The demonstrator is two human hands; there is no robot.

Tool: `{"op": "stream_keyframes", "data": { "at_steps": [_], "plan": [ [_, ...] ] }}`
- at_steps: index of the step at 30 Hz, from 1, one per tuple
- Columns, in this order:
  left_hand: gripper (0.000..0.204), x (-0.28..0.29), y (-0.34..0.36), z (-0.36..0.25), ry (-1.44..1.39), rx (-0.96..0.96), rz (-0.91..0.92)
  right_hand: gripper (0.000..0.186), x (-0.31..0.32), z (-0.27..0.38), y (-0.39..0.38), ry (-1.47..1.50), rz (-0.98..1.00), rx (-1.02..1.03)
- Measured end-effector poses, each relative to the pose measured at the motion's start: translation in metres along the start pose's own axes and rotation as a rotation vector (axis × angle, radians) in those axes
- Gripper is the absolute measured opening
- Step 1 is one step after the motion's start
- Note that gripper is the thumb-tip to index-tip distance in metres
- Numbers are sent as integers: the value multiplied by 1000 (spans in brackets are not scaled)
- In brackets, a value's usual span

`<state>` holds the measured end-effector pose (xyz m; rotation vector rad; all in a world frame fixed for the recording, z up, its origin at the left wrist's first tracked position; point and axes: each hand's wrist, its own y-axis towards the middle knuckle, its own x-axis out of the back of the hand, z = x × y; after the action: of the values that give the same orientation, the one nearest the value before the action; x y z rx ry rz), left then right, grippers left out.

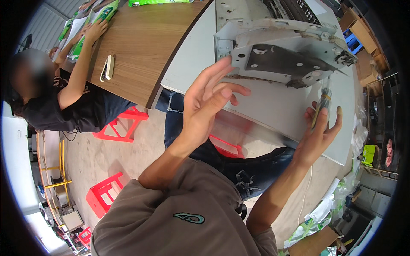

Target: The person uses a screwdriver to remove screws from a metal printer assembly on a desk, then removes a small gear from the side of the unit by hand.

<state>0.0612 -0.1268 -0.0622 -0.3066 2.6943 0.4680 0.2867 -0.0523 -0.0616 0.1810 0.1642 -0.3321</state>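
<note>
My left hand [204, 99] is raised over the near left end of a metal machine frame [277, 40], its fingers spread and holding nothing. The fingertips overlap the frame's edge in the picture, so I cannot tell whether they touch. The frame is grey, dusty sheet metal with a dark panel, screw holes and a ribbed black part at the back. My right hand [317, 135] is at the right side of the white table [273, 109]. Its thumb and index finger close around a slim brush-like tool [323, 104] with a yellowish handle and a blurred dark upper part; its other fingers stick out.
A brown wooden table [143, 40] adjoins on the left, with a white-and-black stapler [107, 68]. A co-worker [57, 94] there handles green packages [96, 19]. Red stools [104, 194] stand on the floor. Cardboard boxes [361, 32], shelves and plastic bags line the right.
</note>
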Motion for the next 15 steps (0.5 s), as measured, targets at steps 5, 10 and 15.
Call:
{"op": "stream_keyframes", "data": {
  "at_steps": [5,10,15],
  "plan": [
    [60,-7,-9,6,12,-74,41,64,-1,-4,0,-35,8,36],
    [51,2,-21,13,250,-95,-93,64,1,-7,0,-3,-5,44],
    [40,25,18,9,941,-379,-165,61,4,-10,-9,93,-74,82]
  ]
}}
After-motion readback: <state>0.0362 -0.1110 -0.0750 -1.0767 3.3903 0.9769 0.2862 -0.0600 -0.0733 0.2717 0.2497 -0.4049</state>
